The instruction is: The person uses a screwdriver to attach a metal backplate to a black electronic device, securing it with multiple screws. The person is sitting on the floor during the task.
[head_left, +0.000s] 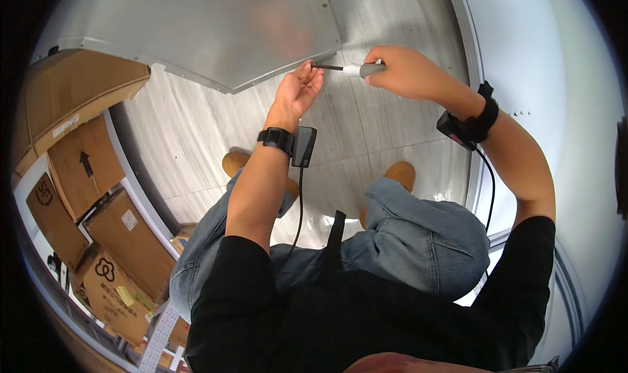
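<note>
My right hand [400,73] grips a screwdriver [358,71] by its white and grey handle. The dark shaft points left, toward the lower edge of a large grey metal panel [216,26]. At the shaft's tip, the thumb and forefinger of my left hand [299,88] are pinched together, palm partly turned up. Whatever sits between those fingertips is too small to make out. Both hands are close beside the panel's corner, where small holes or fasteners dot the rim.
Cardboard boxes [134,242] stand stacked on a shelf at the left, with another large carton [88,88] beside the panel. A white wall or door [523,59] rises at the right. Cables [300,209] trail from the devices strapped to my wrists. Pale wood-look floor [196,137] lies below.
</note>
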A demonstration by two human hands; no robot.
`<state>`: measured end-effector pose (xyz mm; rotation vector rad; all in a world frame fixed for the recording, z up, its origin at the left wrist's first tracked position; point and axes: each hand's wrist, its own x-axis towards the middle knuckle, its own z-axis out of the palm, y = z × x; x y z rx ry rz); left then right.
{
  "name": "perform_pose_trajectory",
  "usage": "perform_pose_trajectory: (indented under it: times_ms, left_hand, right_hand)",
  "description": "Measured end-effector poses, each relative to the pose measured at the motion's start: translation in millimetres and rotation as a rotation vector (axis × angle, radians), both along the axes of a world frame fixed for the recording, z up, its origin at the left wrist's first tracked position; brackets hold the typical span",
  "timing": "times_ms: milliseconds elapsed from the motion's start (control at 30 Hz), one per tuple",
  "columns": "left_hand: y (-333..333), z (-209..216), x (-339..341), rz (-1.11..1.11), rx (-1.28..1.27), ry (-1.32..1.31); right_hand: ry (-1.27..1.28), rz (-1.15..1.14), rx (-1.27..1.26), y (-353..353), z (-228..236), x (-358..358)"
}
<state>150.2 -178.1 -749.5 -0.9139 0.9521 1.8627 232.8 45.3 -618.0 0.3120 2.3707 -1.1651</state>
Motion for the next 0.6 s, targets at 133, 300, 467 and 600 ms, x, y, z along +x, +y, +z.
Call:
perform_pose_trajectory:
  times_ms: [133,300,467,600]
  left_hand:
    - [-1,3,-18,-0.154,-0.182,-0.040]
    - [-3,-12,-47,-0.429,-0.330,0.037]
    - [0,-50,-97,-0.440,-0.286,0.201]
    - [12,-66,-121,-0.429,-0.318,0.291]
  right_hand:
    - [-0.310,0.085,-0.029,-2,7,-30]
    - [-0.367,-0.014,-0.150,-18,-22,-35]
    - [-0.304,-0.355,-0.391,-38,-57,-29]
    - [-0.272,-0.682,-0.601,-73,-93,-21]
